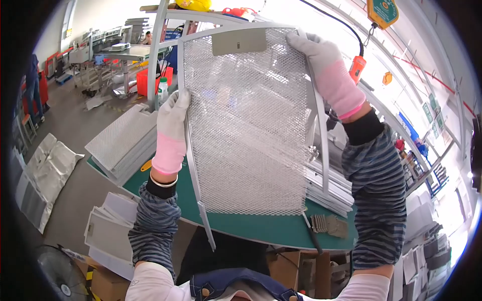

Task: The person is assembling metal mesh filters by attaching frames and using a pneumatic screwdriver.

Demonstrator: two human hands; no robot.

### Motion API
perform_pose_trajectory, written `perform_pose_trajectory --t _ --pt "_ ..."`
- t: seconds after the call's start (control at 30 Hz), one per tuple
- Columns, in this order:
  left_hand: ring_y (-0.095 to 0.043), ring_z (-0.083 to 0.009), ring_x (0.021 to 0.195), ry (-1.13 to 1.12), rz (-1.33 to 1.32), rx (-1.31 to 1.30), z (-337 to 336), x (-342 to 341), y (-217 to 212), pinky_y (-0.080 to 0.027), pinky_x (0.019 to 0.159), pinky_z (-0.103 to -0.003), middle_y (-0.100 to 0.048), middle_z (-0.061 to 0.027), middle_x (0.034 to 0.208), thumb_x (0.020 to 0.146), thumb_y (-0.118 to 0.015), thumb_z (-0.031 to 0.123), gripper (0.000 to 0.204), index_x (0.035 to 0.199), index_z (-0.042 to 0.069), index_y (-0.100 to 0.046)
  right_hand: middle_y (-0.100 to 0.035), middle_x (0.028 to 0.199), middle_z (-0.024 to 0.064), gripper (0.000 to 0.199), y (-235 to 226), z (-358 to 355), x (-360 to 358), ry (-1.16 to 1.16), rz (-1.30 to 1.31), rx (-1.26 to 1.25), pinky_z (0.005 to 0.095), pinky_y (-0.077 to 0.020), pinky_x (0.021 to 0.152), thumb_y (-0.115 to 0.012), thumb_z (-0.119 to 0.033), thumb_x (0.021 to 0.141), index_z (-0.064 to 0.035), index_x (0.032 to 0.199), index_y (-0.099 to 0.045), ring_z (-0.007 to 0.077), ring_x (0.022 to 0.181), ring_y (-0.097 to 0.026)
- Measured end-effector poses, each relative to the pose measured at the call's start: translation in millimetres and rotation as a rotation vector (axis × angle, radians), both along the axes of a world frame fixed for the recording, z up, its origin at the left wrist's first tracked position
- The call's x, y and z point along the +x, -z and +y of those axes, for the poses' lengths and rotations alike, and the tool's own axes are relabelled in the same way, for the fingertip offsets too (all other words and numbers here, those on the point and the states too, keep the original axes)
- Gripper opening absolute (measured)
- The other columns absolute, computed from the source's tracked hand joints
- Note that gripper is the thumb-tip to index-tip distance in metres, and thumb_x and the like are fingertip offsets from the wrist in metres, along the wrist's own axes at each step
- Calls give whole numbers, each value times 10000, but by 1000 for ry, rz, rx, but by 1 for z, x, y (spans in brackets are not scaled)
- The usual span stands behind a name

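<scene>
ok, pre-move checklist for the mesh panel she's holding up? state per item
1. Left hand gripping the left frame edge of the mesh filter panel: ok, gloved fingers wrap the rail.
2. Right hand on the panel's top right corner: ok, holding the frame.
3. Panel lifted off the green bench: ok, raised and held facing the camera.
4. Mesh intact: cannot tell, no tear stands out but the weave is too fine to judge.
5. Bench space below: not ok, a stack of frame rails and a small brush sit near the front edge.
6. Stack of finished panels on the left, apart from the held panel: ok.
</scene>
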State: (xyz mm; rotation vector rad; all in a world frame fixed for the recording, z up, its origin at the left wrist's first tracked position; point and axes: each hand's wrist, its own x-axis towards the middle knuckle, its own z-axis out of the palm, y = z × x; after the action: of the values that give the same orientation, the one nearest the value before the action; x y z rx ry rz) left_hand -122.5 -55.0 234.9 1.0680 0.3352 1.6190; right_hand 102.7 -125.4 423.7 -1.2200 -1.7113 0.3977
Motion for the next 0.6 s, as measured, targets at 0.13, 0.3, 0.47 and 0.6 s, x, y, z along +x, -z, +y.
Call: perform_pose_trajectory --t 0.13,0.3,0.47,0.6 --pt "-555 -63 811 49 -33 -7 11 1 8 -449 744 -221 -618 0 931 965 -598 322 326 1072 15 -605 -628 992 53 404 21 -2 16 41 -48 -70 241 -497 785 -641 -299 935 41 1146 -583 111 860 -603" --pt "-566 -69 816 29 -51 -38 13 19 10 -450 743 -221 -627 -13 936 962 -606 317 322 1078 17 -606 -592 815 1 378 43 -13 14 129 68 31 269 -448 693 -638 -325 932 33 1050 -625 95 725 -530" --pt "-601 -115 869 43 -210 -39 15 22 14 -472 800 -256 -650 -30 999 963 -601 309 320 1091 16 -614 -587 907 9 338 50 -47 8 167 -139 -206 242 -463 756 -582 -293 964 13 1108 -595 89 800 -558" --pt "-612 -139 905 57 -315 -91 17 13 17 -482 836 -275 -656 -41 1033 973 -581 308 329 1109 10 -616 -502 813 -34 344 76 -80 5 222 -242 -289 239 -409 661 -592 -346 950 -8 1015 -596 74 714 -462"
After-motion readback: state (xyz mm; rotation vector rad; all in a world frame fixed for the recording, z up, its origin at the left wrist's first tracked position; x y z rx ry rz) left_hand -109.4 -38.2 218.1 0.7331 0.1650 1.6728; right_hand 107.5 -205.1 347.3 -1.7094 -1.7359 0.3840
